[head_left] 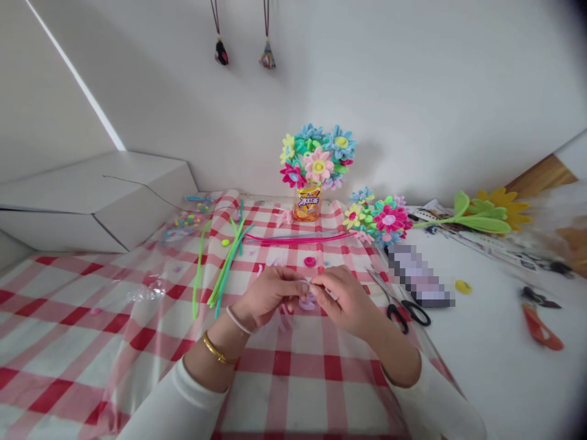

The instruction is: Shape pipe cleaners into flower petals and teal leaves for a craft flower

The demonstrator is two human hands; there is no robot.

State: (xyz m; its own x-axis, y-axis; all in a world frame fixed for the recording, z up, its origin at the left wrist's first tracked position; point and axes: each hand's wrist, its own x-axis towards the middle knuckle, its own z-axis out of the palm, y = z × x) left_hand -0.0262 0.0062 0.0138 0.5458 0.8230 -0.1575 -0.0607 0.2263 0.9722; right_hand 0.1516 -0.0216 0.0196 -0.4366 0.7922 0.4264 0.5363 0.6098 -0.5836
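Over the middle of the checked cloth, both hands meet at a pale purple pipe cleaner (pixel 306 300) bent into loops. My left hand (pixel 275 289) pinches it between thumb and fingers from the left. From the right, my right hand (pixel 337 296) grips the same piece with its fingertips. The fingers cover part of its shape. More pale purple strands (pixel 283 319) show below my left hand. Just beyond the hands lies a small magenta coil (pixel 310 261). Scissors (pixel 397 302) with black handles lie open to the right of my right hand.
Green pipe cleaners (pixel 227 263) lie at left, magenta ones (pixel 298 239) behind the hands. A bottle vase (pixel 308 205) holds fuzzy flowers at the back; another bunch (pixel 380 219) lies right of it. A white box (pixel 92 195) stands left. A phone-like object (pixel 419 275) and orange-handled pliers (pixel 541 324) lie right.
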